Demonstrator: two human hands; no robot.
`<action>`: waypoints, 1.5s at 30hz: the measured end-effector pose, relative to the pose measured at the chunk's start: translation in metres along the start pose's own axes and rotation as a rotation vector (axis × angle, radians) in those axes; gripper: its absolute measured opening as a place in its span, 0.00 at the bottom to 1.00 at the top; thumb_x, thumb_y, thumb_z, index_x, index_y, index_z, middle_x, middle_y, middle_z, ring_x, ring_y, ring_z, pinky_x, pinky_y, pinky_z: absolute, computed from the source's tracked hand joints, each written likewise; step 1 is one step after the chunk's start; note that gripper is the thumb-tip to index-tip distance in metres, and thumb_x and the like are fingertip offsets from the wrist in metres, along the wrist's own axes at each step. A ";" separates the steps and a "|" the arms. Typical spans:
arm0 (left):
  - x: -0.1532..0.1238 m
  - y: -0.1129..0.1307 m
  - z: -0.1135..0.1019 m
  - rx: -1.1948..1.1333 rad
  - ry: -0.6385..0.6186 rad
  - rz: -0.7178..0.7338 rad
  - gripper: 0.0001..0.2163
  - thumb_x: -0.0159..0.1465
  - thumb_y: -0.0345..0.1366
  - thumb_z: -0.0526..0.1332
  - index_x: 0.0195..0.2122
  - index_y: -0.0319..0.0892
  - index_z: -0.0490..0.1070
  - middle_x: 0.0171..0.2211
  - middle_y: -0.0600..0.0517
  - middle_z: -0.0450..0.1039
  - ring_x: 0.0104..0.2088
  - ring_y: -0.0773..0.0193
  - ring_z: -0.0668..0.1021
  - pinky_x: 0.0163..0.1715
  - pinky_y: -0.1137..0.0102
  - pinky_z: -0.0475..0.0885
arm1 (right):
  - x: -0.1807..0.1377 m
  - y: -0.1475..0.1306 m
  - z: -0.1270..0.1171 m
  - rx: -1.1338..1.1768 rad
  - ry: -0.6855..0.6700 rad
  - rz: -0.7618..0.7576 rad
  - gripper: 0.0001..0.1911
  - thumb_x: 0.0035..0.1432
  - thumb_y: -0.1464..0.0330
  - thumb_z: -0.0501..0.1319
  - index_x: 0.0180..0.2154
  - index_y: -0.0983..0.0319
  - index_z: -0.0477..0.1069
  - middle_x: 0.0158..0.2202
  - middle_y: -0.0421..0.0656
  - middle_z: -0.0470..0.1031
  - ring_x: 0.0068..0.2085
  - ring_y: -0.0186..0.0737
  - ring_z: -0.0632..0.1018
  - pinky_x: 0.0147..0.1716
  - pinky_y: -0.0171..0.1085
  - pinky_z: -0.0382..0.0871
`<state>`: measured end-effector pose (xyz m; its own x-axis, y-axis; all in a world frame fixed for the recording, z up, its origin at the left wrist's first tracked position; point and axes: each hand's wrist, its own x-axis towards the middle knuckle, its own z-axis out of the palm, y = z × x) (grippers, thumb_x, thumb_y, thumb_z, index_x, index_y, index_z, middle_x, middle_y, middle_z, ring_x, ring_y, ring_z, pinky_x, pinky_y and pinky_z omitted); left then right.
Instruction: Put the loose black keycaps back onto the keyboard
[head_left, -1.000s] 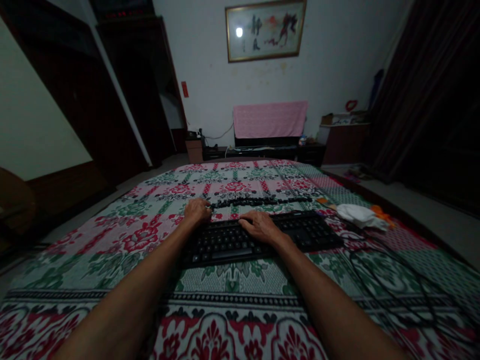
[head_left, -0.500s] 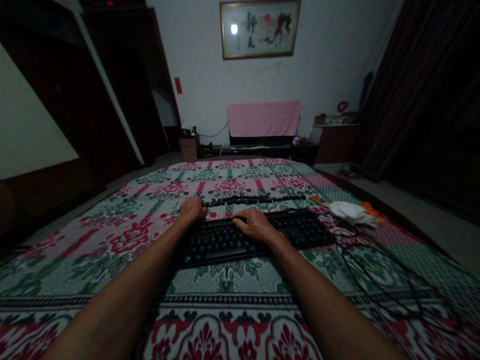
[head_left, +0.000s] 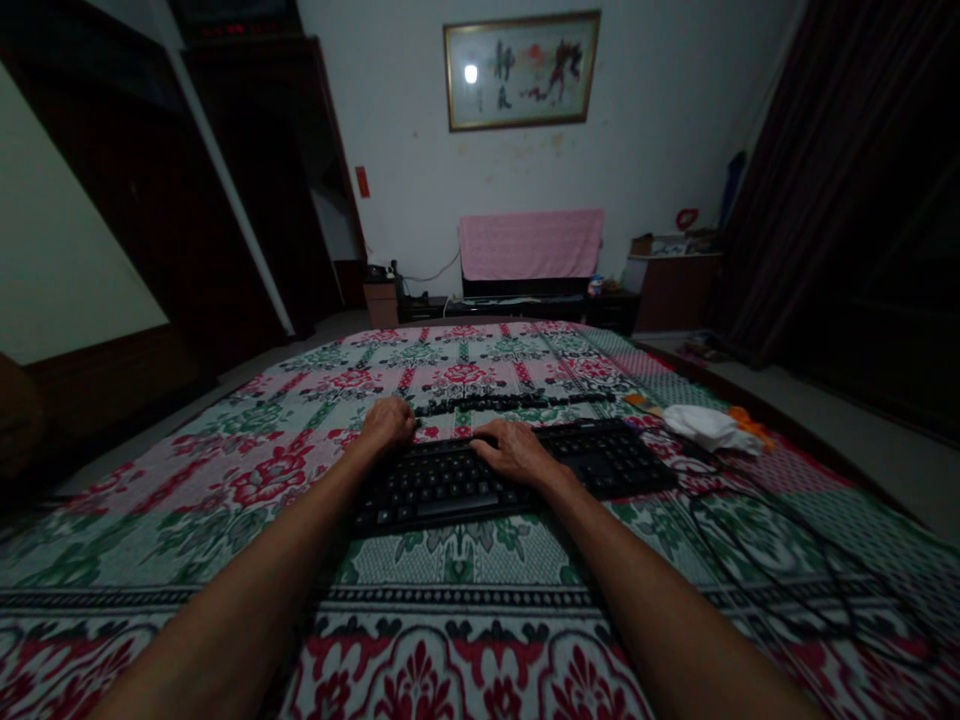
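Note:
A black keyboard (head_left: 600, 462) lies across a flowered bedspread (head_left: 262, 470). Just beyond it runs a line of loose black keycaps (head_left: 517, 402). My left hand (head_left: 388, 423) rests as a loose fist at the keyboard's far left corner, next to the left end of that line; what its curled fingers hold is hidden. My right hand (head_left: 514, 452) lies palm down on the middle of the keyboard, fingers bent, their tips pressed onto the upper key rows.
A black cable (head_left: 757, 540) loops over the bedspread to the right of the keyboard. A crumpled white cloth (head_left: 709, 428) with something orange beside it lies at the right edge. Past the bed stand a low cabinet under a pink cloth (head_left: 530, 243) and dark wardrobes on the left.
Both hands keep their places on and beside the keyboard. Only the view has shifted slightly.

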<state>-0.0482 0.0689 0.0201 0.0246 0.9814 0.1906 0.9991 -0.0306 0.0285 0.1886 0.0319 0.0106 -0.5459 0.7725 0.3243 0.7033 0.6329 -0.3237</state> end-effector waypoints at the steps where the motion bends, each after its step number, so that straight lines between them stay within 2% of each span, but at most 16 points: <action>1: -0.001 0.001 -0.001 0.000 0.013 0.013 0.12 0.54 0.35 0.52 0.31 0.40 0.75 0.37 0.45 0.73 0.41 0.59 0.72 0.41 0.70 0.64 | 0.000 0.000 0.000 -0.003 -0.005 0.002 0.17 0.59 0.61 0.48 0.40 0.59 0.73 0.39 0.43 0.75 0.41 0.38 0.73 0.39 0.33 0.59; 4: -0.005 0.004 -0.008 -0.028 -0.004 0.048 0.12 0.55 0.36 0.52 0.31 0.39 0.74 0.35 0.46 0.74 0.38 0.61 0.72 0.37 0.72 0.64 | 0.000 0.000 0.000 -0.008 -0.004 0.000 0.17 0.59 0.62 0.48 0.39 0.59 0.73 0.38 0.43 0.75 0.40 0.37 0.73 0.38 0.33 0.59; 7: -0.011 0.007 -0.015 -0.112 -0.181 0.103 0.12 0.55 0.38 0.52 0.29 0.40 0.74 0.27 0.50 0.73 0.28 0.64 0.73 0.27 0.74 0.63 | 0.000 0.001 0.000 -0.007 0.010 -0.012 0.17 0.59 0.62 0.48 0.40 0.59 0.73 0.38 0.43 0.75 0.39 0.37 0.73 0.38 0.33 0.60; 9: -0.014 0.010 -0.014 -0.133 -0.232 0.140 0.12 0.55 0.38 0.52 0.28 0.40 0.74 0.26 0.50 0.73 0.27 0.65 0.72 0.26 0.74 0.62 | -0.001 0.001 0.000 -0.003 0.014 -0.017 0.17 0.58 0.62 0.48 0.40 0.58 0.73 0.38 0.43 0.75 0.39 0.37 0.73 0.38 0.33 0.60; 13: -0.016 0.010 -0.007 -0.126 -0.144 0.145 0.12 0.56 0.37 0.52 0.28 0.41 0.75 0.27 0.49 0.74 0.30 0.63 0.74 0.29 0.73 0.62 | 0.000 0.000 0.000 0.002 0.013 -0.018 0.17 0.58 0.62 0.49 0.40 0.59 0.73 0.37 0.43 0.76 0.39 0.38 0.73 0.38 0.33 0.60; 16: -0.016 0.004 -0.001 -0.219 -0.122 0.108 0.13 0.55 0.38 0.53 0.32 0.42 0.76 0.30 0.50 0.75 0.33 0.62 0.74 0.31 0.73 0.63 | 0.001 0.000 0.002 -0.001 0.020 -0.004 0.17 0.58 0.62 0.49 0.40 0.59 0.73 0.39 0.44 0.76 0.41 0.38 0.73 0.39 0.33 0.61; 22: -0.014 -0.007 0.005 -0.517 -0.179 0.028 0.15 0.52 0.41 0.57 0.38 0.41 0.75 0.31 0.52 0.76 0.34 0.62 0.75 0.31 0.74 0.65 | 0.002 0.000 0.001 0.012 0.027 0.005 0.16 0.57 0.62 0.50 0.42 0.58 0.72 0.40 0.43 0.75 0.42 0.39 0.73 0.42 0.35 0.62; 26: -0.012 -0.008 0.005 -0.631 -0.229 0.007 0.17 0.48 0.41 0.60 0.38 0.39 0.75 0.31 0.52 0.76 0.33 0.62 0.75 0.31 0.74 0.66 | 0.001 -0.001 0.000 0.007 0.016 0.010 0.16 0.57 0.62 0.50 0.42 0.58 0.72 0.40 0.43 0.76 0.41 0.39 0.74 0.40 0.34 0.63; 32: -0.014 -0.002 -0.001 -0.644 -0.282 -0.024 0.13 0.47 0.39 0.60 0.31 0.40 0.76 0.24 0.54 0.75 0.27 0.65 0.74 0.27 0.74 0.65 | 0.002 -0.002 -0.001 0.011 0.017 0.006 0.16 0.57 0.63 0.50 0.41 0.58 0.73 0.39 0.43 0.76 0.41 0.39 0.74 0.40 0.34 0.62; 36: -0.015 0.004 -0.003 -0.586 -0.276 -0.038 0.13 0.48 0.41 0.60 0.31 0.40 0.77 0.23 0.55 0.74 0.26 0.66 0.73 0.26 0.74 0.64 | 0.002 -0.003 -0.001 0.007 0.009 0.022 0.16 0.57 0.63 0.50 0.42 0.59 0.73 0.40 0.43 0.75 0.42 0.40 0.73 0.41 0.34 0.62; 41: -0.015 0.008 -0.004 -0.484 -0.223 -0.005 0.14 0.50 0.43 0.58 0.30 0.41 0.77 0.22 0.55 0.73 0.27 0.65 0.73 0.26 0.74 0.62 | 0.002 -0.003 -0.001 0.004 0.005 0.023 0.17 0.57 0.63 0.50 0.43 0.59 0.72 0.40 0.43 0.75 0.42 0.39 0.73 0.41 0.34 0.62; 45: -0.016 0.006 -0.005 -0.520 -0.235 0.055 0.14 0.50 0.43 0.58 0.29 0.41 0.77 0.22 0.55 0.73 0.27 0.65 0.72 0.26 0.74 0.62 | 0.002 0.000 -0.001 0.013 0.001 0.001 0.17 0.57 0.62 0.50 0.43 0.59 0.72 0.40 0.43 0.75 0.41 0.40 0.73 0.41 0.35 0.62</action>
<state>-0.0426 0.0520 0.0218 0.1426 0.9897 -0.0162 0.8494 -0.1140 0.5152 0.1879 0.0336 0.0125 -0.5444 0.7734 0.3249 0.6983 0.6324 -0.3354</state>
